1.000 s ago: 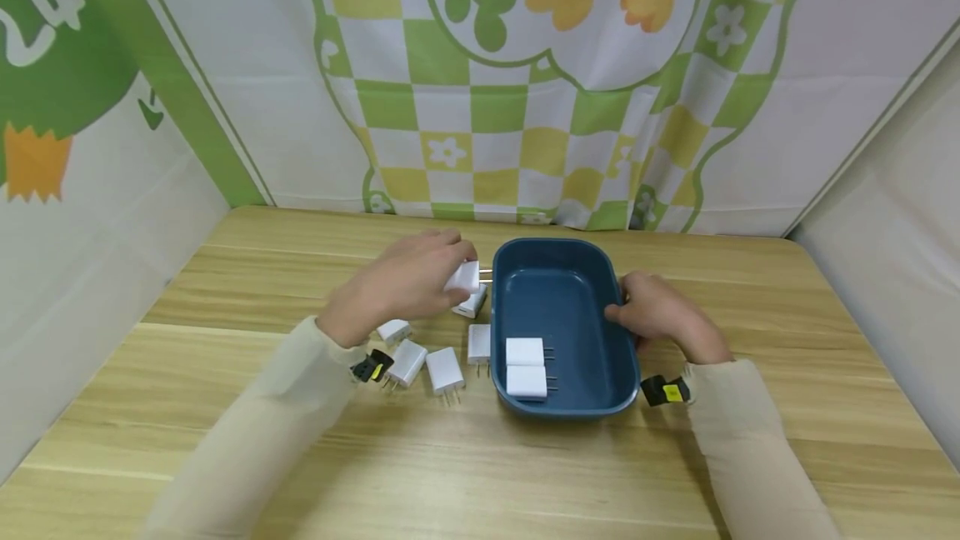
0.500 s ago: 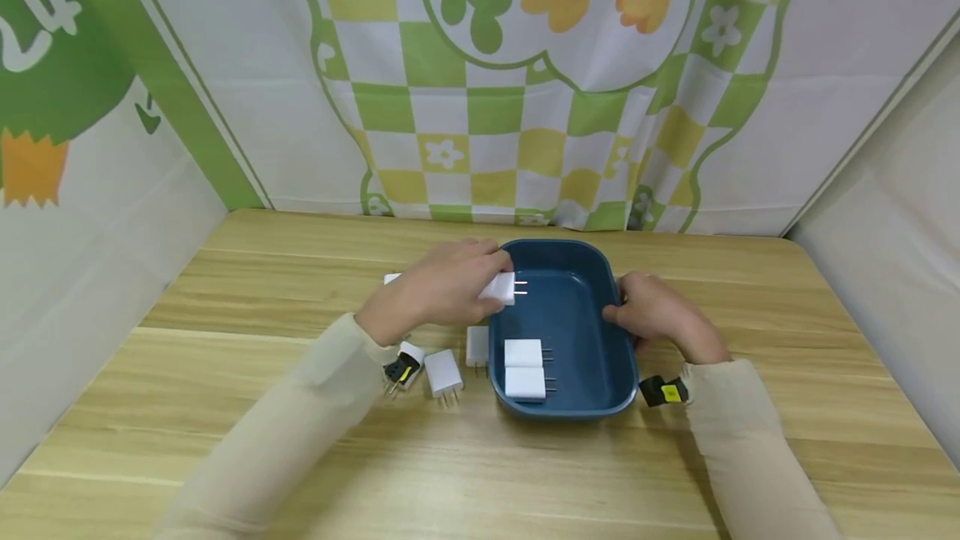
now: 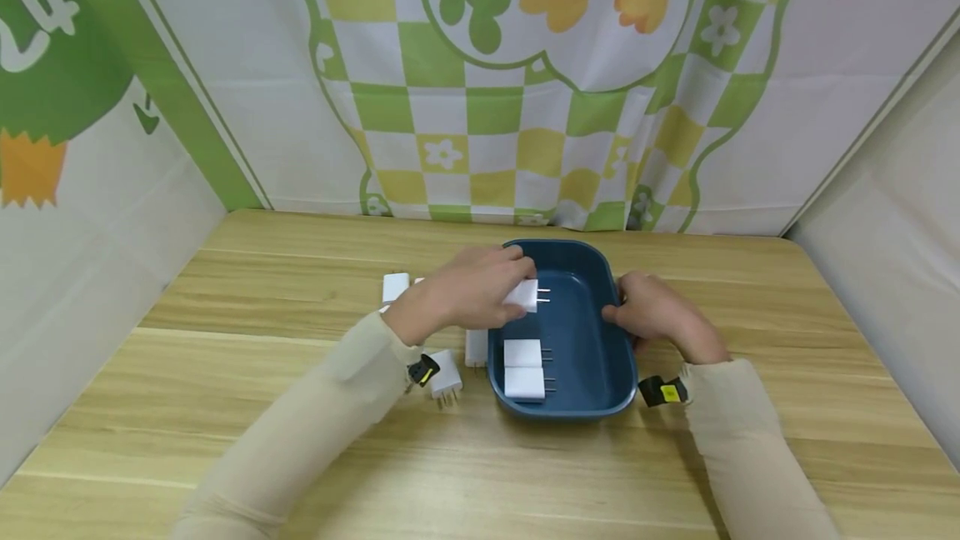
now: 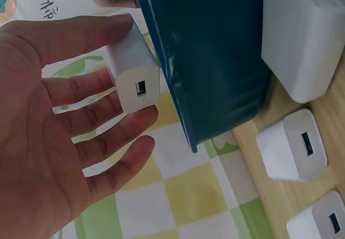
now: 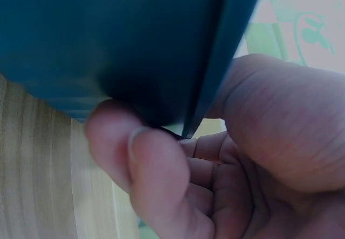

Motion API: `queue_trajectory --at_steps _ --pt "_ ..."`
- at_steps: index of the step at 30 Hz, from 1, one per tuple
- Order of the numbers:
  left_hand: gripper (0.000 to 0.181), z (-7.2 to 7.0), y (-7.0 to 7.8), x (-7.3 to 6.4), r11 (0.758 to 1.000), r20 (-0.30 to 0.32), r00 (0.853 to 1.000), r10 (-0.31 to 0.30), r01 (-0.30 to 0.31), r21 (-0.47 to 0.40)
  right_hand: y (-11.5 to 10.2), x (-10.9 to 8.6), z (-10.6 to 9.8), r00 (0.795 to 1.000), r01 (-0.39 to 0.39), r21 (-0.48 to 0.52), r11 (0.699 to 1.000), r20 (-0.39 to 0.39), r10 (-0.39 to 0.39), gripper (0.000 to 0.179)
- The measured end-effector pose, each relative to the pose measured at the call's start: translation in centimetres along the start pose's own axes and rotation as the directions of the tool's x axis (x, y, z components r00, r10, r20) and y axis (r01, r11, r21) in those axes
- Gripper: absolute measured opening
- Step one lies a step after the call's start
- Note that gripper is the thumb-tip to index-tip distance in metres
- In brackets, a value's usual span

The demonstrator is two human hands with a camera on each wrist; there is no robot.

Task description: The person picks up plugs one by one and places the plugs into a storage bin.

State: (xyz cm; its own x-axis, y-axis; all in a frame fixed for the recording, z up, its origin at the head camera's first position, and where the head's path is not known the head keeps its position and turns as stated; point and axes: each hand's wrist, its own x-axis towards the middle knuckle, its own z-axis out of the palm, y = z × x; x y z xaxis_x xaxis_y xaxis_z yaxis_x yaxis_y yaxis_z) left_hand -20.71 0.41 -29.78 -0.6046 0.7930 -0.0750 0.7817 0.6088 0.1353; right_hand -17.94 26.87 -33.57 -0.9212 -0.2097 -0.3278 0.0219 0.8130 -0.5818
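Observation:
Between thumb and fingers, my left hand [image 3: 480, 286] pinches a white USB charger [image 3: 525, 296], its two metal prongs pointing right, above the left part of a dark blue bin [image 3: 573, 357]. The charger's USB port faces the left wrist camera [image 4: 141, 88]. My right hand [image 3: 660, 315] grips the right wall of the bin, thumb over the rim and fingers underneath outside, as the right wrist view shows. Inside the bin, two white chargers [image 3: 523, 369] lie side by side near its front left, prongs to the right.
Left of the bin, several more white chargers lie on the wooden table [image 3: 225, 357], one [image 3: 446, 372] in front of my left wrist and one [image 3: 396, 287] behind it. Others are partly hidden by my left arm. A patterned curtain [image 3: 480, 107] stands behind the table.
My left hand has carried the charger rightward from beside the bin, across its left rim, to above its inside. My right hand has kept its grip on the bin.

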Motion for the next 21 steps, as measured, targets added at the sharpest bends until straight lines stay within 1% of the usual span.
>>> queue_trajectory --at_steps 9,16,21 --pt "0.045 0.6 0.6 0.8 0.999 0.004 1.0 0.003 -0.003 0.032 -0.1 0.0 0.0 1.0 -0.008 -0.007 1.0 -0.003 0.008 0.021" --pt "0.046 1.3 0.9 1.1 0.999 0.046 0.999 -0.023 0.022 0.031 -0.3 -0.1 0.1 1.0 -0.018 -0.008 1.0 0.0 0.018 0.022" --pt "0.043 1.8 1.0 1.3 0.999 0.056 0.998 -0.029 0.027 0.046 -0.3 -0.1 0.0 1.0 -0.016 -0.009 1.0 0.0 0.016 0.021"
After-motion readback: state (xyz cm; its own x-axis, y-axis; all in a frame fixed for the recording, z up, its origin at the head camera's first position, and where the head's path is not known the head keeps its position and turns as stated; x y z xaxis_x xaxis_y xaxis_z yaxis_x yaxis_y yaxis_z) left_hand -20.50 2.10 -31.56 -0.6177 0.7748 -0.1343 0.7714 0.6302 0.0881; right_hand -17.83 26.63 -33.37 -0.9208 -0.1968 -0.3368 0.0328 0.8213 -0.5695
